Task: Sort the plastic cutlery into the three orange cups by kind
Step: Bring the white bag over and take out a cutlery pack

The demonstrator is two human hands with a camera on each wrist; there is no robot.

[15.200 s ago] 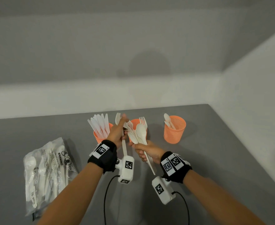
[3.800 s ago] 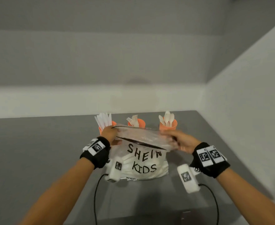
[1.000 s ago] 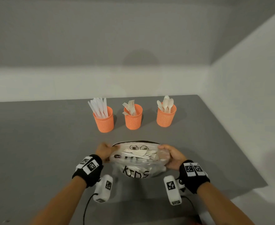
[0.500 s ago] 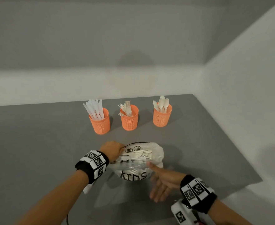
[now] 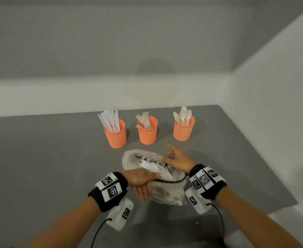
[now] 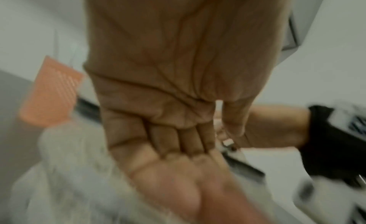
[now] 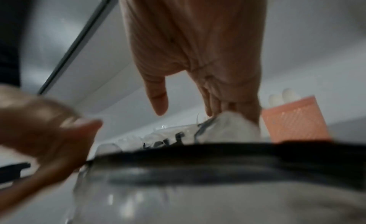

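Observation:
Three orange mesh cups stand in a row at the back of the table. The left cup [image 5: 115, 136] has knives, the middle cup [image 5: 147, 133] forks, the right cup [image 5: 183, 130] spoons. In front of them lies a clear plastic bag [image 5: 134, 158] of white cutlery, its black-edged rim turned toward me. My left hand [image 5: 143, 184] pinches the bag at its near left rim, thumb on top and fingers underneath. My right hand [image 5: 176, 159] hovers over the bag's far right side with fingers spread, and in the right wrist view its fingertips [image 7: 215, 108] touch the bag [image 7: 174, 139].
The grey table [image 5: 48, 167] ends at a white wall on the right and a pale ledge behind the cups. Its right front corner and edge lie just beyond my right wrist. Cables hang from both wrist cameras near the front edge.
My right hand has moved from the near side of the bag to above its far right side. My left hand shifted toward me along the rim, and the bag turned and came closer.

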